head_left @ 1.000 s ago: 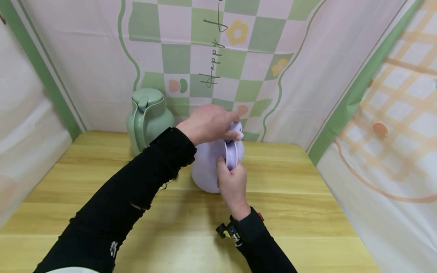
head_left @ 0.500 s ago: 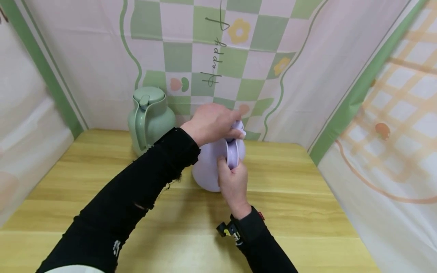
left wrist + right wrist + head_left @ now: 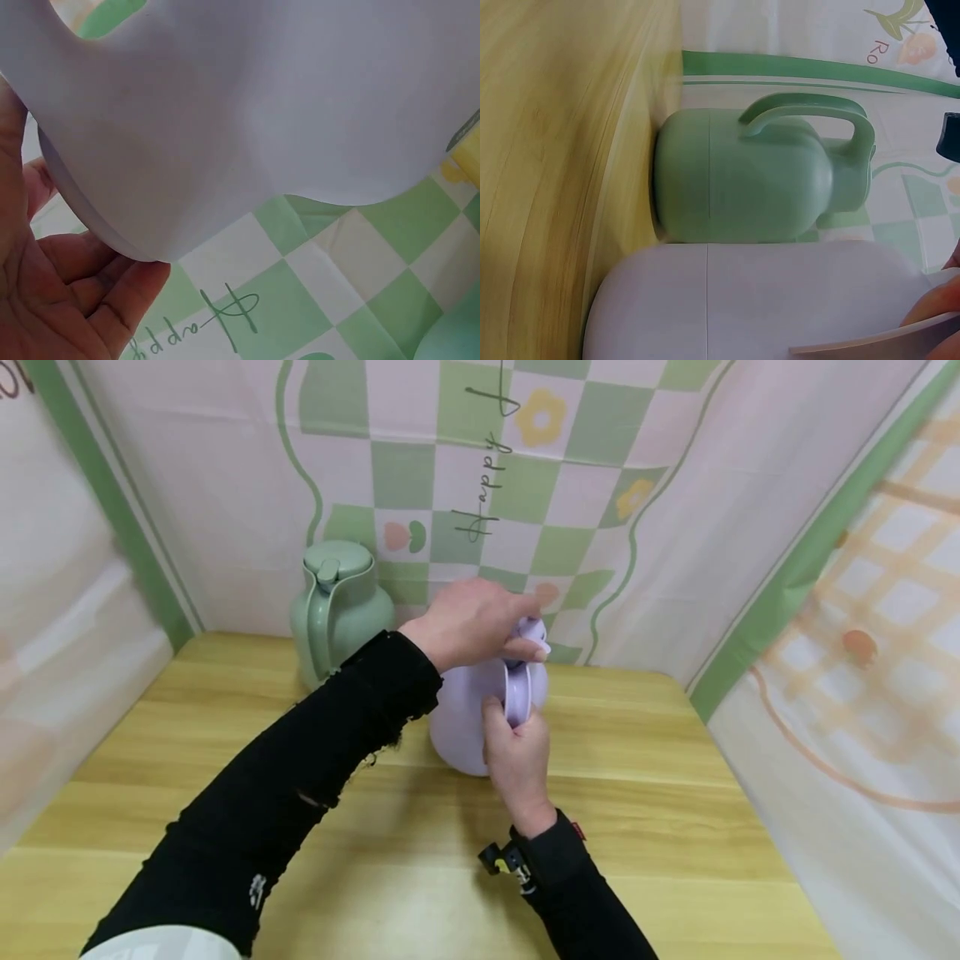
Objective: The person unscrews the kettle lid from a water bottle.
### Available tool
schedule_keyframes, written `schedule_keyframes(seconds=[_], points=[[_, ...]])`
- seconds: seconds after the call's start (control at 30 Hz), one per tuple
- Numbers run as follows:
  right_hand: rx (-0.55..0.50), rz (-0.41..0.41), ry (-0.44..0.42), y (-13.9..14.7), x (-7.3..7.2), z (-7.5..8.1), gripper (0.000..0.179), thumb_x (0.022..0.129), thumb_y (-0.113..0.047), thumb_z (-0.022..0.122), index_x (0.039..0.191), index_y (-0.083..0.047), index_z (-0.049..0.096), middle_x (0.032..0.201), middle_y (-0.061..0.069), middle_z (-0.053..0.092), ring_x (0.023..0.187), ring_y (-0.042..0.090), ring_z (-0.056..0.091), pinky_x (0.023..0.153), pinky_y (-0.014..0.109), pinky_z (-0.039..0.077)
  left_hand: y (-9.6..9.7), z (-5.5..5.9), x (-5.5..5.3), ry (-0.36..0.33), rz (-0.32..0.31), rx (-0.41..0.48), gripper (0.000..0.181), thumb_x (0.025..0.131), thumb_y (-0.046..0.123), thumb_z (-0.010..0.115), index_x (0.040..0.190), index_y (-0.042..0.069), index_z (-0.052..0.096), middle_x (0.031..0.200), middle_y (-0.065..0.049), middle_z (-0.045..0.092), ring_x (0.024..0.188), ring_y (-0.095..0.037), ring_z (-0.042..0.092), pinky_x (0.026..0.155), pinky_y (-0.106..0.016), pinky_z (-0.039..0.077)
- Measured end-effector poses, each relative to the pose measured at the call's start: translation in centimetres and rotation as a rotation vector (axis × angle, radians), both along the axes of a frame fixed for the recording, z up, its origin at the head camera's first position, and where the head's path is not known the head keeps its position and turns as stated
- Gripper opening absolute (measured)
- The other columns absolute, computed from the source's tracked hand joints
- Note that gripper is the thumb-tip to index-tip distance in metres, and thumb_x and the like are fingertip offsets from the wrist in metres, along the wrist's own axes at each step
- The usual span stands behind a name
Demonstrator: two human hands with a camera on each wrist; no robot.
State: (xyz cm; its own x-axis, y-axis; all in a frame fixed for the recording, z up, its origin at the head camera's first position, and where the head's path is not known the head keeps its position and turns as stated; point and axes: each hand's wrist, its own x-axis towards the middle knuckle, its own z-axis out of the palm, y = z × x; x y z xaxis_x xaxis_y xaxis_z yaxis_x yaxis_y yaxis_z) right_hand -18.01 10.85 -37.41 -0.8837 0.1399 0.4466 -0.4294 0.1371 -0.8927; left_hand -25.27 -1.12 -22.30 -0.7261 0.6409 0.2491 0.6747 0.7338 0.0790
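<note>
A lavender thermos jug stands on the wooden table; its pale body fills much of the left wrist view. My left hand reaches over its top and grips the lid, thumb on the near side. In the left wrist view the curled fingers touch the jug's upper rim. My right hand is wrapped round the handle, thumb along its left side. The left hand and forearm hide part of the jug's top. Only fingertips of a hand show at the right wrist view's edge.
A green thermos jug with a lid and handle stands behind and left of the lavender one, partly behind the left sleeve. The wooden table ends at a printed, checkered cloth, with more cloth on both sides.
The head view has tilted slightly, so the scene sits a little higher and further right. Both hands keep their places on the lavender jug, which shows no clear movement.
</note>
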Motion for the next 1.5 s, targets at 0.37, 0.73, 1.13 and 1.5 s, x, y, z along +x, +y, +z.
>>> schedule_keyframes(seconds=[0.37,0.73,1.13,1.5], points=[[-0.006,-0.032,-0.001,-0.3,0.0,-0.2,0.039,0.099,-0.019,0.063,0.064,-0.012,0.049,0.047,-0.002,0.047,0.038,0.013,0.045,0.038,0.028,0.036,-1.3,0.3,-1.7,-0.280,-0.044,0.132,0.063,0.098,0.060,0.063,0.146,0.019,0.058,0.139,-0.001,0.064,0.125,-0.017,0.059,0.105,-0.034,0.047],[0.007,-0.007,0.007,-0.1,-0.1,-0.1,0.039,0.100,-0.019,0.061,0.064,-0.012,0.048,0.048,-0.001,0.046,0.039,0.014,0.044,0.039,0.027,0.035,-1.7,0.6,-2.3,-0.301,-0.154,0.099,0.062,0.098,0.050,0.069,0.149,0.017,0.057,0.146,0.001,0.060,0.127,-0.013,0.056,0.110,-0.032,0.044],[-0.007,0.003,0.006,-0.2,-0.2,-0.2,0.038,0.100,-0.018,0.061,0.065,-0.010,0.050,0.047,0.000,0.046,0.039,0.015,0.045,0.039,0.029,0.036,-1.6,0.4,-2.3,-0.224,-0.201,0.052,0.033,0.103,0.039,0.066,0.128,0.017,0.066,0.114,0.002,0.065,0.103,-0.017,0.057,0.092,-0.032,0.046],[-0.005,-0.021,-0.002,-0.1,-0.1,0.0,0.039,0.100,-0.018,0.061,0.064,-0.011,0.049,0.046,-0.001,0.046,0.038,0.016,0.045,0.039,0.028,0.035,-0.8,0.4,-1.7,-0.171,-0.069,-0.008,0.055,0.102,0.050,0.062,0.146,0.017,0.059,0.131,-0.001,0.066,0.112,-0.017,0.058,0.099,-0.035,0.047]])
